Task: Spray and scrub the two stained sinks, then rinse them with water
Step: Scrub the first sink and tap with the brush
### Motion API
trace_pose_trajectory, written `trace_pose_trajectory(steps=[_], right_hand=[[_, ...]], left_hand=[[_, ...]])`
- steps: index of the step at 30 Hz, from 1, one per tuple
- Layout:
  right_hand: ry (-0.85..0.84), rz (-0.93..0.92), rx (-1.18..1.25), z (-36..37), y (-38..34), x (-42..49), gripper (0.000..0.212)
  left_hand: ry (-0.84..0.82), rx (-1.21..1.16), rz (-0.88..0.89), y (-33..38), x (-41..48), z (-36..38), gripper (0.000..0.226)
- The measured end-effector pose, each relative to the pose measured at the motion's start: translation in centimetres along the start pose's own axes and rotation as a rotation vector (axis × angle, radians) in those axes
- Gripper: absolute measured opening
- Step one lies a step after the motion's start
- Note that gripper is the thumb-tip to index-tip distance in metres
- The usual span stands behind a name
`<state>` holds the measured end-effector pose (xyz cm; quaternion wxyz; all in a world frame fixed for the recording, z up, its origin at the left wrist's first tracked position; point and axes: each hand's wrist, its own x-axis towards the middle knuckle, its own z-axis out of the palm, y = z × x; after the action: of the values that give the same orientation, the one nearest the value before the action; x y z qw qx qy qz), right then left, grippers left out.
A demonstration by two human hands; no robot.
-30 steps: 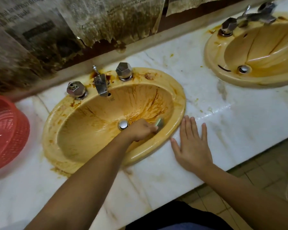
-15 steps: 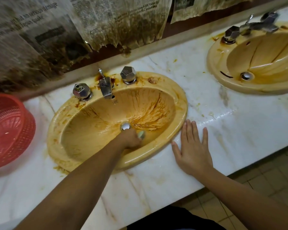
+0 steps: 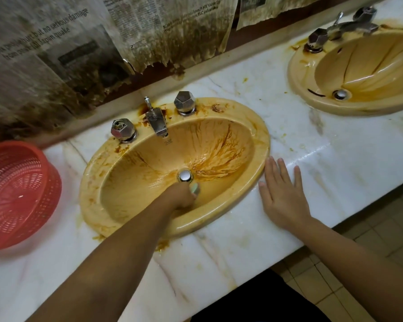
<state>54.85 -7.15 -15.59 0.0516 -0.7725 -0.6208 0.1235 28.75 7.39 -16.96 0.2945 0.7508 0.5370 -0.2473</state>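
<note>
Marble counter (image 3: 335,159) holds a red basket (image 3: 16,194); left hand (image 3: 182,196) grips a sponge (image 3: 194,188) in the sink (image 3: 221,217), right hand (image 3: 284,194) flat.

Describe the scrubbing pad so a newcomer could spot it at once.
On the white marble counter, take the nearer yellow sink, the one with brown streaks fanning from its drain. Right beside that drain, the left hand grips a small pad. It is the only pale green thing in the basin.

Looked like a shared, run-down washroom. Held a near sink (image 3: 135,191) and a far sink (image 3: 370,73), both yellow and stained, sunk in one long marble counter (image 3: 347,154), each with chrome taps (image 3: 157,122). Had stained newspaper (image 3: 56,54) pasted along the wall, and a tiled floor (image 3: 393,240) below.
</note>
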Motion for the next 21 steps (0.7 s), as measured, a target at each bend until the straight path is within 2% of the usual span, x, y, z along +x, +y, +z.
trace_pose_trajectory(steps=[2, 4, 7, 9, 10, 12, 14, 16, 19, 21], right_hand=[[0.011, 0.063, 0.075, 0.1, -0.8, 0.3, 0.072], [0.018, 0.09, 0.062, 0.3, -1.4, 0.5, 0.075], [0.035, 0.081, -0.017, 0.8, -1.5, 0.3, 0.077], [0.039, 0.083, -0.04, 0.8, -1.5, 0.3, 0.078], [0.038, 0.083, -0.049, 0.8, -1.5, 0.3, 0.078], [0.047, 0.084, -0.055, 0.8, -1.7, 0.3, 0.077], [0.048, 0.089, -0.048, 0.6, -1.8, 0.3, 0.077], [0.052, 0.087, -0.054, 0.6, -1.9, 0.3, 0.078], [0.052, 0.08, -0.066, 0.7, -1.8, 0.4, 0.079], [0.06, 0.082, -0.08, 0.7, -1.7, 0.4, 0.078]], left_hand=[[0.067, 0.075, -0.111, -0.9, 0.7, 0.6, 0.031], [0.104, 0.009, -0.096, 1.1, 1.4, 0.3, 0.022], [0.059, -0.246, 0.168, 6.4, 1.8, -0.9, 0.037], [0.003, -0.448, 0.261, 7.5, 1.1, -2.1, 0.045], [-0.018, -0.464, 0.271, 6.8, 1.2, -2.1, 0.045], [-0.038, -0.251, 0.198, 3.6, 1.9, -1.3, 0.04], [0.09, 0.02, -0.033, 0.6, 2.1, 0.0, 0.035], [0.188, 0.054, -0.113, 0.7, 2.0, 0.6, 0.035], [0.171, -0.095, 0.044, 5.9, 2.7, -0.2, 0.019], [0.098, -0.251, 0.203, 8.8, 2.7, -2.0, 0.031]])
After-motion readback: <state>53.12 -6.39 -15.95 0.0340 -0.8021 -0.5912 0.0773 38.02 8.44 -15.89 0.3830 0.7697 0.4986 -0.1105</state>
